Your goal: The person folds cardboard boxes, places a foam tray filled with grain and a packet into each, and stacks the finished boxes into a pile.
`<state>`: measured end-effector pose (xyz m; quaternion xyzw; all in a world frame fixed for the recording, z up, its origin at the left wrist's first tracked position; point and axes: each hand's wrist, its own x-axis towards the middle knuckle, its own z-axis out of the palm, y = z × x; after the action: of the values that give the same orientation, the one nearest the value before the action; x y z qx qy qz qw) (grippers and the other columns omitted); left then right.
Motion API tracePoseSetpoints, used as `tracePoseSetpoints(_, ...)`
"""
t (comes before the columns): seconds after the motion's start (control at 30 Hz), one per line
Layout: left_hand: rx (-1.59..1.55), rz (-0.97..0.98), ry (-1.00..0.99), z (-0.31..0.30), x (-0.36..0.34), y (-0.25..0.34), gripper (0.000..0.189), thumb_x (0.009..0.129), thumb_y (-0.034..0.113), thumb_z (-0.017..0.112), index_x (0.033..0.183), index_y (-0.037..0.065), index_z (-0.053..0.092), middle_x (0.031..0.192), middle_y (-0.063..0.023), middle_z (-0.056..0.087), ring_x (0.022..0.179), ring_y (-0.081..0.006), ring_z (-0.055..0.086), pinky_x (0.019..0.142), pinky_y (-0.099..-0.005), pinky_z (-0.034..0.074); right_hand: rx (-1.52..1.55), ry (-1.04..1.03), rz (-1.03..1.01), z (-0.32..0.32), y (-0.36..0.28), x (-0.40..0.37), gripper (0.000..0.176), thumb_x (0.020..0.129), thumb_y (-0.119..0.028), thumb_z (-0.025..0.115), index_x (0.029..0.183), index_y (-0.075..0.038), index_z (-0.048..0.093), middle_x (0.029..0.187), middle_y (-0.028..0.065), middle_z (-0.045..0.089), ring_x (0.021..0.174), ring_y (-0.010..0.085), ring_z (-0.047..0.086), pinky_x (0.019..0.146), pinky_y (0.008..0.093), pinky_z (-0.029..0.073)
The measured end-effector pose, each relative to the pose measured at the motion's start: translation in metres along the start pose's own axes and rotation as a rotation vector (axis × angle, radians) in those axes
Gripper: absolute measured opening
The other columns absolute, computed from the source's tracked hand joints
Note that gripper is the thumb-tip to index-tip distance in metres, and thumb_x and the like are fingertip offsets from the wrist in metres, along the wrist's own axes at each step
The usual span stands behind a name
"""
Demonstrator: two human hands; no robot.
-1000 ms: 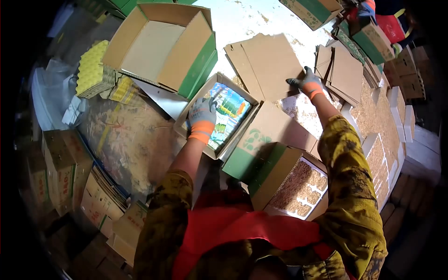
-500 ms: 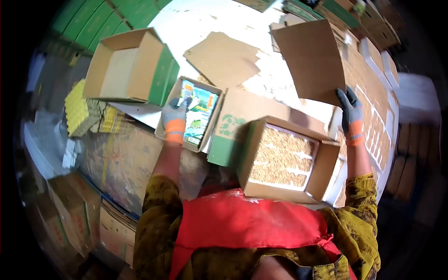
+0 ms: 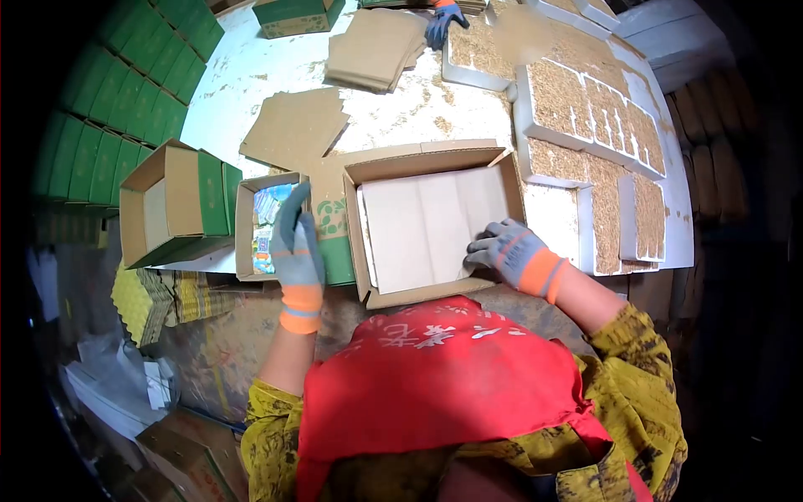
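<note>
A cardboard box (image 3: 361, 276) stands before me with a pale, creased cardboard sheet (image 3: 418, 230) lying flat inside, hiding what is under it. My right hand (image 3: 512, 255), in a grey and orange glove, rests its bent, parted fingers on the sheet's right end. Just left of the box, my left hand (image 3: 298, 251) is raised at the right side of a small carton (image 3: 244, 230) of colourful printed leaflets (image 3: 266, 222). Its fingers are stretched out, and I see nothing in them. The hand covers part of the leaflets.
An open green-sided box (image 3: 219, 197) stands at the left. Brown cardboard sheets (image 3: 297, 125) lie behind the carton, with another stack (image 3: 376, 46) farther back. White trays of brown granules (image 3: 556, 105) fill the right side. Another person's gloved hand (image 3: 445, 27) is at the far edge.
The cardboard sheet my right hand held up at the right now lies in the box over the granules. My left hand has lifted from the leaflets. The view has turned.
</note>
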<state>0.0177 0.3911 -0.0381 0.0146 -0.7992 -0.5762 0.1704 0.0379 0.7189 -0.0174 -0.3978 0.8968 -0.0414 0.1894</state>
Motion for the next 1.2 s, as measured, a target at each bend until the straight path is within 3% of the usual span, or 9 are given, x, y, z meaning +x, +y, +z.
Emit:
tracePoseSetpoints(0.1,0.033,-0.007,-0.129,0.002,0.007,0.057,0.031,0.093,0.012,0.049,0.120,0.002,0.059,0.117,-0.0133,0.061,0.108,-0.0239,0.057,0.092,-0.0325,0.044,0.164,0.043,0.029,-0.001,0.003,0.004,0.035,0.083,-0.025,0.060,0.116,-0.013,0.061,0.114,0.0066,0.062,0.107,0.0273,0.054,0.095,0.0362,0.041)
tracePoseSetpoints(0.17,0.321,0.523,-0.182,0.009,0.010,0.061,0.032,0.086,0.002,0.056,0.118,0.004,0.060,0.119,-0.0145,0.059,0.114,-0.0280,0.055,0.099,-0.0368,0.041,0.294,0.188,-0.023,-0.008,0.004,0.008,0.039,0.086,-0.031,0.060,0.119,-0.012,0.059,0.111,0.0095,0.062,0.106,0.0305,0.055,0.096,0.0379,0.041)
tracePoseSetpoints(0.23,0.298,0.541,-0.143,0.022,0.014,0.075,0.033,0.081,0.008,0.067,0.113,0.007,0.060,0.117,-0.0134,0.058,0.113,-0.0318,0.053,0.098,-0.0428,0.041,0.449,0.215,0.043,-0.040,0.000,0.008,0.040,0.087,-0.026,0.060,0.125,-0.011,0.057,0.112,0.0137,0.062,0.101,0.0329,0.058,0.091,0.0400,0.046)
tracePoseSetpoints(0.33,0.123,0.303,-0.204,0.033,0.010,0.060,0.029,0.084,0.016,0.065,0.111,0.007,0.060,0.112,-0.0154,0.058,0.105,-0.0338,0.055,0.094,-0.0412,0.043,0.867,0.465,0.134,-0.055,-0.005,-0.001,0.036,0.089,-0.006,0.053,0.124,0.001,0.056,0.112,0.0137,0.064,0.095,0.0187,0.062,0.085,0.0297,0.049)
tracePoseSetpoints(0.6,0.526,0.088,-0.203,0.031,-0.004,0.075,0.055,0.092,0.030,0.052,0.137,0.001,0.038,0.137,-0.0192,0.045,0.127,-0.0332,0.043,0.107,-0.0379,0.031,1.234,1.339,0.464,0.017,0.071,-0.015,0.045,0.094,-0.022,0.050,0.133,0.001,0.049,0.127,0.0133,0.055,0.115,0.0212,0.052,0.096,0.0345,0.042)
tracePoseSetpoints(0.7,0.245,-0.108,-0.044,0.003,-0.013,-0.077,0.048,0.097,0.024,0.045,0.137,-0.003,0.038,0.134,-0.0172,0.049,0.124,-0.0272,0.046,0.106,-0.0351,0.034,1.626,1.134,0.428,0.073,0.089,-0.015,0.052,0.090,-0.013,0.054,0.139,-0.001,0.041,0.132,0.0095,0.051,0.113,0.0175,0.051,0.095,0.0296,0.041)
tracePoseSetpoints(0.8,-0.163,-0.602,-0.513,0.001,-0.052,-0.166,0.048,0.096,0.033,0.054,0.136,0.009,0.045,0.131,-0.0079,0.052,0.120,-0.0194,0.049,0.102,-0.0300,0.039,1.878,0.738,0.399,0.104,0.063,-0.001,0.066,0.087,-0.014,0.060,0.144,0.000,0.030,0.135,0.0085,0.047,0.111,0.0173,0.050,0.092,0.0270,0.043)
tracePoseSetpoints(0.93,0.485,-0.458,-0.555,0.052,-0.054,-0.098,0.065,0.088,0.038,0.065,0.134,-0.002,0.042,0.129,-0.0135,0.052,0.112,-0.0202,0.054,0.097,-0.0335,0.043,1.192,0.686,0.673,0.132,0.045,0.047,0.118,0.065,-0.040,0.085,0.145,0.008,0.012,0.139,0.0243,0.041,0.126,0.0284,0.042,0.103,0.0334,0.037)
tracePoseSetpoints(1.2,-0.293,-0.439,-0.361,0.061,-0.064,-0.044,0.080,0.077,0.022,0.078,0.139,-0.002,0.033,0.126,-0.0142,0.051,0.110,-0.0233,0.053,0.092,-0.0326,0.045,1.438,0.627,0.478,0.130,0.065,0.032,0.109,0.067,-0.047,0.081,0.144,0.005,0.023,0.139,0.0226,0.042,0.129,0.0300,0.041,0.107,0.0348,0.033)
